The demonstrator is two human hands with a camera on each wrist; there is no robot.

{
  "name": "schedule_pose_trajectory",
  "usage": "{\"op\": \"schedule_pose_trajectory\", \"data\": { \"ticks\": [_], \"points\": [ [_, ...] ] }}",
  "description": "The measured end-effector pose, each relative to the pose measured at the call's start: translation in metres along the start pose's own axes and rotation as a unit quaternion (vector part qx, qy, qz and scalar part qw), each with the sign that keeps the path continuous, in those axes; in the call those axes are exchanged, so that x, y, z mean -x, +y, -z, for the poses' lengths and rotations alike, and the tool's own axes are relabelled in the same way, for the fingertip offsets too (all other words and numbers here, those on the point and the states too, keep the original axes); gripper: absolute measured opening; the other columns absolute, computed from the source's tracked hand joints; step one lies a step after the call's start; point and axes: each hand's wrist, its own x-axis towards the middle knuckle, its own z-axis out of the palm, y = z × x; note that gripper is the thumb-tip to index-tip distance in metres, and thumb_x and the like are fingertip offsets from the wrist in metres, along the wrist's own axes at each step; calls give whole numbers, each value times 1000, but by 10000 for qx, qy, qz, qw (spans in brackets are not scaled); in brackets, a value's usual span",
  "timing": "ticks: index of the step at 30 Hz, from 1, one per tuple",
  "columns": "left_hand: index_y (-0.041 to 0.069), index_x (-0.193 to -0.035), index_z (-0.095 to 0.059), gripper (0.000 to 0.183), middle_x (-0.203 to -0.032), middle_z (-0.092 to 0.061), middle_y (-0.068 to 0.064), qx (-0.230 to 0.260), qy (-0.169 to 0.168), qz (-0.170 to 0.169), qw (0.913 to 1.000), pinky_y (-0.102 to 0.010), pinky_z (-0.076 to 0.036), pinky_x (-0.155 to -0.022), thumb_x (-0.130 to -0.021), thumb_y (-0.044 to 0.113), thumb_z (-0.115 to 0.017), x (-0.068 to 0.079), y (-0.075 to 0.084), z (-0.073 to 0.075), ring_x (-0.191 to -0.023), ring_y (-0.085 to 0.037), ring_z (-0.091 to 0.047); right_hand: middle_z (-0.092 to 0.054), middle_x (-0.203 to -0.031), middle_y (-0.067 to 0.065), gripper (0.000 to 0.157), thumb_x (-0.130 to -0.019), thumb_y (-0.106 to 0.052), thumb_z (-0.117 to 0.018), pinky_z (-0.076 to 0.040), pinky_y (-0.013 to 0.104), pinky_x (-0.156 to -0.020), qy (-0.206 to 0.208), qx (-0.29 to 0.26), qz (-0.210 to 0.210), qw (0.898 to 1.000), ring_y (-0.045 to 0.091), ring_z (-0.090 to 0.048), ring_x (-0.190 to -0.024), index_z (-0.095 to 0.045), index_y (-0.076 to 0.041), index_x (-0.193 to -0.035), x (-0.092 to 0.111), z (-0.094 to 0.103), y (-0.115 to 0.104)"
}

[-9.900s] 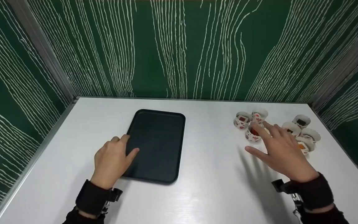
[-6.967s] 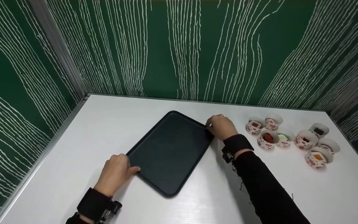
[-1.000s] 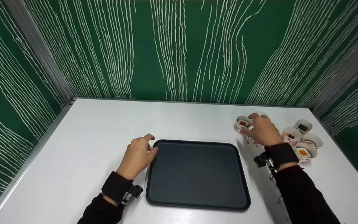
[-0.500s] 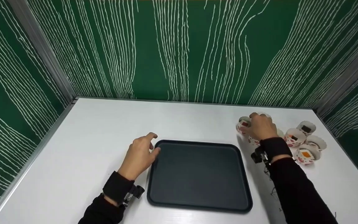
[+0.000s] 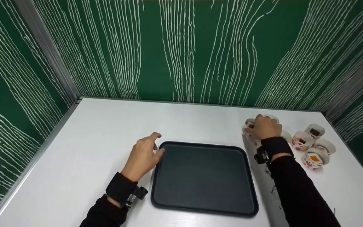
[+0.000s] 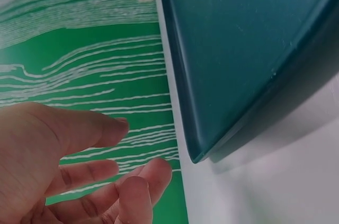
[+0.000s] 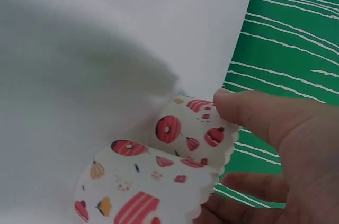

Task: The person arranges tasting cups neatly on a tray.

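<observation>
On the worktop [image 5: 118, 119], the right hand [image 5: 266, 128] hides part of one group of cups; its thumb touches a doughnut-printed paper cup [image 7: 183, 136], but whether the fingers pinch it I cannot tell. Neighbouring cups [image 5: 299, 146] hold dark or orange pieces. The left hand [image 5: 142, 157], fingers loosely parted, is beside the tray [image 5: 203, 179].

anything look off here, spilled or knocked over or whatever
Nothing stands out. The dark tray lies flat on the table, with no spill visible, and the paper cups at the far right look upright. The right hand partly hides the other cups, so I can't fully check those.
</observation>
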Motion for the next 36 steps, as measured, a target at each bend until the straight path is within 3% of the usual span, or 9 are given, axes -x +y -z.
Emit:
{"op": "schedule_pose_trajectory", "data": {
  "ticks": [5, 24, 36],
  "points": [
    [-2, -130, -68, 41, -85, -72, -15, 2, -20, 19, 10000, -34, -52, -63, -93, 7, -82, 0, 0, 1, -68, -19, -61, -66, -115, 39, 47, -99, -38, -74, -45, 77, -98, -24, -54, -70, 10000, 60, -62, -107, -63, 8, -104, -1, -1, -1],
    [0, -131, -68, 42, -97, -73, -19, 17, -82, 181, 9998, -43, -58, -70, -93, 9, -82, -2, 1, 3, -80, -28, -69, -64, -114, 42, 57, -93, -35, -74, -47, 80, -93, 471, -286, 163, 9983, 57, -66, -104, -59, 14, -117, -2, -8, 4],
    [0, -134, -67, 45, -107, -72, -24, 126, -78, 173, 9997, -44, -61, -73, -93, 9, -82, -4, 3, 5, -78, -26, -72, -67, -104, 35, 50, -89, -30, -74, -53, 67, -81, 720, -516, 502, 9948, 49, -67, -94, -62, 12, -113, 6, 6, -10]
  ]
}}
